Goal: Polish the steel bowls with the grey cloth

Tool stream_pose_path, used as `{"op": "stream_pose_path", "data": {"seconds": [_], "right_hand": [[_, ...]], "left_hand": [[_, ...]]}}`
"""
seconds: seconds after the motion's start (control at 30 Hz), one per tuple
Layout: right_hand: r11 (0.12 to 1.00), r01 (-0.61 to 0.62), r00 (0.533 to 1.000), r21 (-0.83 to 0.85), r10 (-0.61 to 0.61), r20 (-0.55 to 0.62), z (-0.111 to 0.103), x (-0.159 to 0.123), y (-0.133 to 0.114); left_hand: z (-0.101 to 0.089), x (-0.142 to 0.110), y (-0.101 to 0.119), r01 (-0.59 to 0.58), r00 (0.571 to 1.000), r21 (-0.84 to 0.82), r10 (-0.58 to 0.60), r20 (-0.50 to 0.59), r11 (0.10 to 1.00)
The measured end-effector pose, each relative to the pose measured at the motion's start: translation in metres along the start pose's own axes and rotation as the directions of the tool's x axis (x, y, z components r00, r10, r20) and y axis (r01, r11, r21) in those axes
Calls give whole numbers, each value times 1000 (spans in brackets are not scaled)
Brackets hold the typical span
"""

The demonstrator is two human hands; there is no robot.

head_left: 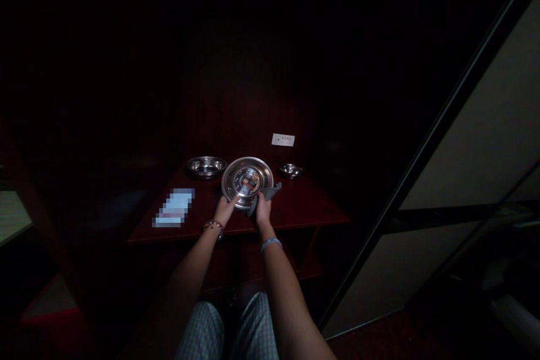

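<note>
Dish (245, 175) gleams round, silvery and wide-rimmed.

Through the head view I see the left hand (225, 211) gripping the steel plate (231, 177), the right hand (264, 212) holding grey cloth (272, 191) against it; beyond the fingers, a wide bowl (206, 169) left, a small bowl (291, 171) right.

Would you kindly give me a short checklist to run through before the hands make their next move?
1. Left hand on the metal dish: ok, gripping its near rim.
2. Right hand on the gray cloth: ok, holding it at the dish's near right side.
3. Small bowl upright on the table: ok.
4. Larger bowl not touching the dish: cannot tell.
5. Dish's underside off the table: cannot tell.
6. Good light: not ok, surroundings look very dark.
</note>
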State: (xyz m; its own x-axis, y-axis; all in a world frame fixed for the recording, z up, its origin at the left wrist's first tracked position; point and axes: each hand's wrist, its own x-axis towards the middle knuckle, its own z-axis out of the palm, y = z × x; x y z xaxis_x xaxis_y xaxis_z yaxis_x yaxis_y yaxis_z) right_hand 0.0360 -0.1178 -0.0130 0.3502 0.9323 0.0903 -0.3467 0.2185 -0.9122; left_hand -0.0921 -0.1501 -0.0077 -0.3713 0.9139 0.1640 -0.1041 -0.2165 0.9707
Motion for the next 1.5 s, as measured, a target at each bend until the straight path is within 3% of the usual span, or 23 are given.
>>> {"op": "stream_pose_path", "data": {"seconds": [0.37, 1.5], "right_hand": [[1000, 24, 1000, 3, -24, 1, -1, 3, 5], [998, 58, 998, 2, -58, 1, -1, 4, 7]], "left_hand": [[1, -1, 1, -39, 999, -12, 39, 7, 999], [2, -1, 5, -2, 1000, -4, 2, -7, 1000]]}}
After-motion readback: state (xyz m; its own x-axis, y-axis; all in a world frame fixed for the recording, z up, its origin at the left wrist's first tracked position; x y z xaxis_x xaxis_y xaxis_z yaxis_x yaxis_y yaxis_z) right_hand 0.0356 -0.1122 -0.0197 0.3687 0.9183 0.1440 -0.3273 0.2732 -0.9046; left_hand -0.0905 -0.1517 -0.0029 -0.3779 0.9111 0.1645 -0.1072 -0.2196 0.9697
